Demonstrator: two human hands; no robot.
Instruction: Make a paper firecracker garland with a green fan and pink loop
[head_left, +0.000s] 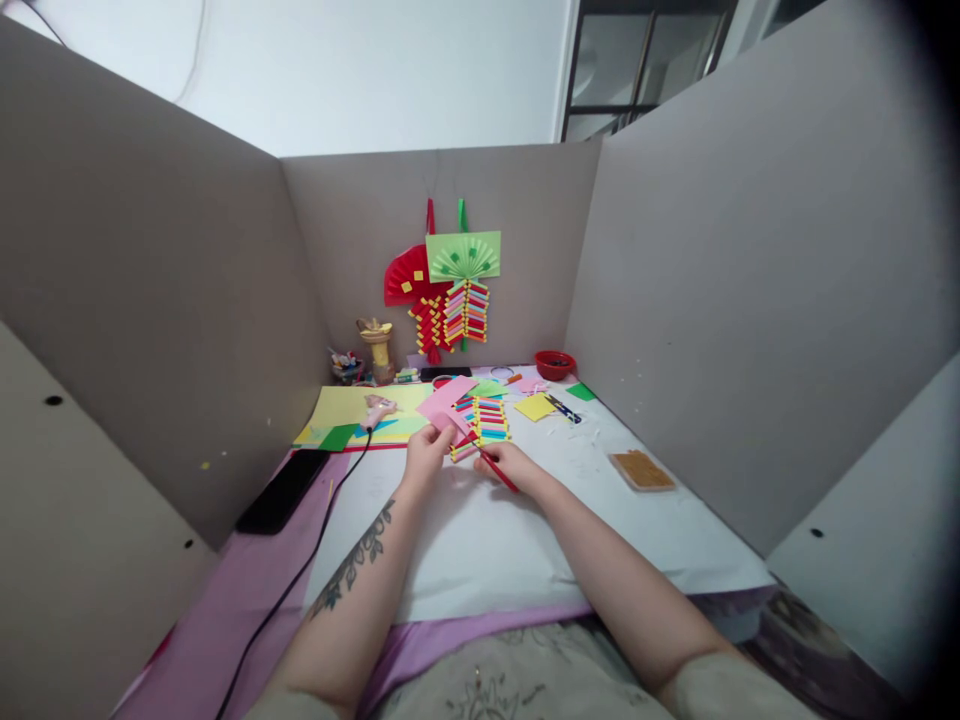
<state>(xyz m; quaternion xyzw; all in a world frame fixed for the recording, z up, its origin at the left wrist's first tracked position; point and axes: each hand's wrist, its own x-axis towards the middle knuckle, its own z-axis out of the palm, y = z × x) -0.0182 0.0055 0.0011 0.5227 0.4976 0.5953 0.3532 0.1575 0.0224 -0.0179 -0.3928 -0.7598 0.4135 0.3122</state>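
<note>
My left hand (pixel 429 448) pinches a folded piece of pink paper (pixel 448 398) between thumb and fingers over the white sheet. Close beside it, my right hand (pixel 511 468) grips what look like red-handled scissors (pixel 498 470), seen nearly edge-on, with the front end near the paper's lower edge. Just behind both hands lies a row of rolled paper tubes (pixel 491 418) in red, blue, pink and yellow, partly covered by the pink paper. The scissors' blades are too small to make out clearly.
A pink glue gun (pixel 379 408) with a black cable rests on yellow paper (pixel 337 405). Around the table are a black phone (pixel 283 492), dark-handled cutters (pixel 562 408), a red bowl (pixel 555 364) and a flat brown-filled box (pixel 642 470). Paper fan decorations (pixel 465 258) hang on the back panel.
</note>
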